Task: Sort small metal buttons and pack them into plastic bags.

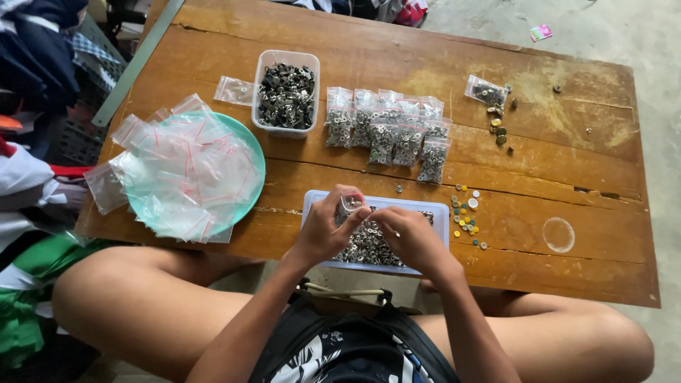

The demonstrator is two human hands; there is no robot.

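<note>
A small clear plastic bag point(350, 205) sits pinched in the grip of the left hand point(325, 230), fingers closed around its upper part, just above a shallow tray point(441, 213) heaped with small metal rings point(369, 245). The right hand point(411, 237) is beside it, fingertips drawn together at the bag's mouth; whether that grip holds a ring is too small to tell. Both hands hover over the tray at the near edge of the wooden bench point(567, 163). Just right of the right hand lie scattered coloured buttons point(464, 213). Beyond the hands stands a row of filled bags point(390, 131), and beside those, further left, a clear tub point(286, 91) of dark metal pieces. Left of the left hand, a teal plate point(254, 152) carries a pile of empty bags point(177, 170). Far off to the right lies another small bag point(486, 91) with loose dark bits near it.
</note>
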